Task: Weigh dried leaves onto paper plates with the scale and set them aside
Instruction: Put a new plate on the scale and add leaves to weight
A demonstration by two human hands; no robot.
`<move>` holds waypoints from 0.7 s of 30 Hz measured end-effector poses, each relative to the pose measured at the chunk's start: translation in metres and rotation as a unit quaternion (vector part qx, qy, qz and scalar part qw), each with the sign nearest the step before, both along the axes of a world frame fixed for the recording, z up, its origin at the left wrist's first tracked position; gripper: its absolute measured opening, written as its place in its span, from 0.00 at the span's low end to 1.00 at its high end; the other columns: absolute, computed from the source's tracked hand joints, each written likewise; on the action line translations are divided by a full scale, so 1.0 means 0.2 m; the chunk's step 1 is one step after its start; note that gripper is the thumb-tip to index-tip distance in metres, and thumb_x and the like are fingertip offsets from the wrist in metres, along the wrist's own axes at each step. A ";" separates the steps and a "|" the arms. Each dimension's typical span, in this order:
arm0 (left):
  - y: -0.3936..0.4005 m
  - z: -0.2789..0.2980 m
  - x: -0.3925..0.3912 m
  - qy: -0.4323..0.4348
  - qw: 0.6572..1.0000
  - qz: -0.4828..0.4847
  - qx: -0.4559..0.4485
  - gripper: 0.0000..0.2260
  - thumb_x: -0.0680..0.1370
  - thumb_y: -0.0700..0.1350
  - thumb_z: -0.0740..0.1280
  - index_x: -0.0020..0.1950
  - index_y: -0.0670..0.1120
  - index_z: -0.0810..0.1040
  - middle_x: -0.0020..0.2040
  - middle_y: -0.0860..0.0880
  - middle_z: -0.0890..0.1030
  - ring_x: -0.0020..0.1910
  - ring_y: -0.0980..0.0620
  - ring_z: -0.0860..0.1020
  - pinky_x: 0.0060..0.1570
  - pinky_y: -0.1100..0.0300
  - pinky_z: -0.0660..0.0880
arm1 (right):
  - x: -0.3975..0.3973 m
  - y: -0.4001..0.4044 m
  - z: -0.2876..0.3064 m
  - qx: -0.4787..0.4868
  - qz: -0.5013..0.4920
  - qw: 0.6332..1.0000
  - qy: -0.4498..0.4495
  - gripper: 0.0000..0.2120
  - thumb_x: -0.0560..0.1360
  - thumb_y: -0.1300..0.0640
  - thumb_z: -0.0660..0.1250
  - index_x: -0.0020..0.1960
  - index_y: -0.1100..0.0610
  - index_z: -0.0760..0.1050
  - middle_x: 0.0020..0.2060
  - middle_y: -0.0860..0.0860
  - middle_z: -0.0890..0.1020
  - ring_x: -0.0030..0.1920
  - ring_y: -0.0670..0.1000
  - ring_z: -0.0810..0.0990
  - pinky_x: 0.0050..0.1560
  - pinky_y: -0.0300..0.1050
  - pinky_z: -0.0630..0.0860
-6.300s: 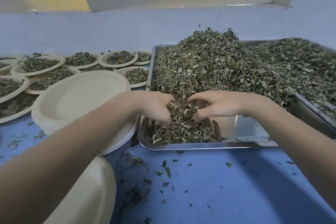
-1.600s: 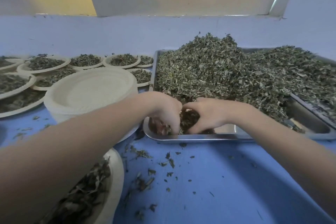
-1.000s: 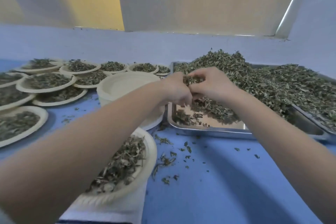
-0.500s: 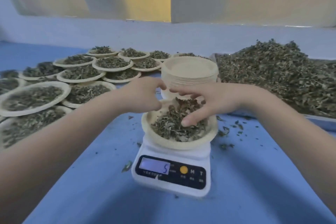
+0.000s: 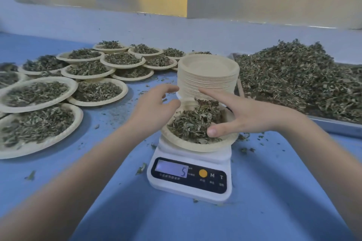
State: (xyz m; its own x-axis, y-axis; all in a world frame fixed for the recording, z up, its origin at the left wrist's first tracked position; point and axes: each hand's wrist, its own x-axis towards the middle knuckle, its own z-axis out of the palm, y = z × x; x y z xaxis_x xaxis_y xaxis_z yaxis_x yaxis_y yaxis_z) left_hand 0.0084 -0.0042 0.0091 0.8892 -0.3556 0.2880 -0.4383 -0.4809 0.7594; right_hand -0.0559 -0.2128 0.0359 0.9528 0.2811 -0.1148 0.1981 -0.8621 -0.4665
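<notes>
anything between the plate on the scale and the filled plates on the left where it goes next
Nothing visible blocks it. The plate sits on the scale, and the table between it and the filled plates holds only scattered leaf bits. The left hand hovers over that side. The stack of empty plates stands behind, off the path.

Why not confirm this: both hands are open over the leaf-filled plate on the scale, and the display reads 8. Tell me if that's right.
Wrong on the reading: the head view shows the scale display at 5. The left hand and right hand are indeed open over the leaf-filled plate.
</notes>
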 end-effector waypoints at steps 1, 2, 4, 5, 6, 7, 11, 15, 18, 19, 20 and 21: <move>0.00 -0.01 0.00 0.004 1.000 0.006 -0.013 0.16 0.78 0.46 0.63 0.66 0.52 0.73 0.65 0.57 0.74 0.64 0.56 0.70 0.58 0.62 0.65 | 0.00 0.00 -0.01 0.004 0.000 1.000 -0.001 0.55 0.56 0.22 0.64 0.75 0.35 0.43 0.74 0.33 0.47 0.73 0.34 0.47 0.74 0.43 0.49; 0.01 -0.02 0.00 0.009 1.000 0.011 -0.025 0.16 0.78 0.46 0.64 0.66 0.52 0.73 0.64 0.57 0.74 0.63 0.56 0.71 0.59 0.61 0.65 | 0.00 0.00 -0.02 0.007 -0.001 1.000 -0.002 0.55 0.56 0.22 0.64 0.75 0.35 0.43 0.74 0.33 0.47 0.73 0.35 0.46 0.75 0.45 0.49; 0.02 -0.04 0.01 0.024 0.998 0.020 -0.048 0.15 0.77 0.47 0.65 0.64 0.53 0.74 0.62 0.58 0.75 0.62 0.57 0.72 0.61 0.58 0.67 | 0.00 0.01 -0.03 0.016 -0.008 1.000 -0.004 0.55 0.55 0.22 0.65 0.75 0.36 0.43 0.74 0.33 0.47 0.73 0.35 0.46 0.75 0.45 0.49; 0.03 -0.05 0.02 0.035 0.997 0.022 -0.061 0.15 0.76 0.47 0.66 0.63 0.53 0.75 0.61 0.58 0.76 0.61 0.56 0.72 0.62 0.56 0.68 | 0.00 0.01 -0.03 0.020 -0.013 1.000 -0.003 0.55 0.55 0.22 0.65 0.75 0.36 0.44 0.74 0.33 0.47 0.73 0.35 0.47 0.74 0.44 0.49; 0.03 -0.06 0.02 0.045 0.996 0.023 -0.076 0.15 0.76 0.47 0.67 0.62 0.53 0.75 0.60 0.58 0.76 0.60 0.56 0.73 0.62 0.55 0.69 | -0.01 0.01 -0.03 0.022 -0.016 1.000 -0.003 0.55 0.56 0.23 0.65 0.75 0.37 0.44 0.74 0.33 0.47 0.73 0.35 0.47 0.74 0.43 0.49; 0.04 -0.07 0.02 0.052 0.994 0.025 -0.088 0.15 0.76 0.47 0.67 0.62 0.53 0.75 0.60 0.58 0.76 0.59 0.56 0.74 0.61 0.55 0.70 | -0.01 0.00 -0.03 0.018 -0.019 1.000 -0.003 0.55 0.56 0.24 0.65 0.76 0.38 0.44 0.74 0.34 0.47 0.73 0.35 0.48 0.73 0.42 0.49; 0.06 -0.12 0.04 0.077 0.986 0.030 -0.146 0.15 0.75 0.45 0.68 0.61 0.53 0.75 0.58 0.57 0.77 0.55 0.57 0.77 0.57 0.57 0.72 | -0.02 -0.01 -0.03 0.006 -0.031 0.999 0.007 0.57 0.56 0.26 0.65 0.77 0.41 0.43 0.74 0.34 0.47 0.70 0.34 0.51 0.70 0.38 0.51; 0.07 -0.16 0.04 0.111 0.975 0.044 -0.189 0.14 0.75 0.44 0.68 0.60 0.52 0.76 0.56 0.54 0.79 0.56 0.57 0.77 0.59 0.54 0.72 | -0.04 -0.06 -0.02 0.013 -0.033 0.999 0.023 0.58 0.55 0.26 0.67 0.76 0.39 0.42 0.73 0.32 0.46 0.71 0.33 0.47 0.70 0.37 0.47; 0.08 -0.19 0.05 0.136 0.969 0.050 -0.199 0.12 0.75 0.45 0.67 0.59 0.53 0.76 0.56 0.55 0.80 0.57 0.54 0.77 0.62 0.50 0.71 | -0.03 -0.08 -0.03 0.010 -0.033 0.999 0.032 0.60 0.52 0.24 0.67 0.75 0.37 0.41 0.71 0.30 0.47 0.70 0.32 0.47 0.70 0.37 0.47; 0.08 -0.20 0.04 0.142 0.968 0.049 -0.203 0.12 0.75 0.45 0.67 0.58 0.53 0.76 0.55 0.55 0.80 0.56 0.53 0.77 0.62 0.50 0.71 | -0.03 -0.08 -0.04 0.010 -0.032 0.999 0.037 0.59 0.52 0.24 0.67 0.75 0.37 0.42 0.70 0.29 0.48 0.70 0.32 0.47 0.69 0.37 0.48; 0.08 -0.20 0.05 0.146 0.966 0.048 -0.207 0.11 0.76 0.46 0.67 0.57 0.53 0.77 0.55 0.55 0.80 0.56 0.53 0.77 0.61 0.51 0.71 | -0.03 -0.09 -0.04 0.010 -0.031 0.999 0.039 0.58 0.53 0.24 0.67 0.75 0.37 0.42 0.68 0.29 0.49 0.69 0.31 0.48 0.68 0.36 0.48; 0.08 -0.20 0.05 0.148 0.965 0.047 -0.212 0.11 0.76 0.46 0.67 0.57 0.53 0.77 0.54 0.55 0.80 0.55 0.53 0.78 0.59 0.53 0.72 | -0.03 -0.08 -0.04 0.009 -0.031 0.999 0.035 0.57 0.54 0.25 0.66 0.75 0.37 0.44 0.68 0.29 0.51 0.69 0.31 0.49 0.68 0.36 0.49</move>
